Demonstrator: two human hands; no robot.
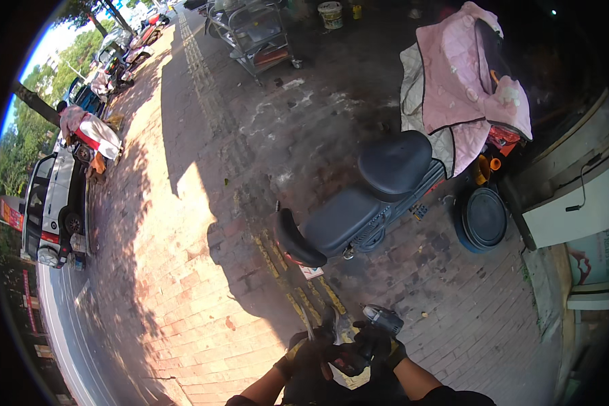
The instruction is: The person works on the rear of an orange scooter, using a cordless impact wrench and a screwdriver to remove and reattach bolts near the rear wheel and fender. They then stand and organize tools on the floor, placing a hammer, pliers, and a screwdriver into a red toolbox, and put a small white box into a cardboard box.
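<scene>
Both my hands wear black gloves and meet low in the picture, over the brick pavement. My left hand (309,353) grips a thin metal rod-like tool (308,326) that points up and away from me. My right hand (377,346) is wrapped around a small grey and black power tool (384,318), its head pointing up and left. A dark part (329,319) sits between the two hands; what it is cannot be told. Just beyond the hands stands a black electric scooter (358,210), its tail end nearest to me.
A pink quilted cover (460,88) drapes the scooter's front. A black round tub (484,218) lies to its right, beside a white cabinet (575,210). A metal cart (257,34) stands far off. A white car (53,203) and covered scooters line the road at left.
</scene>
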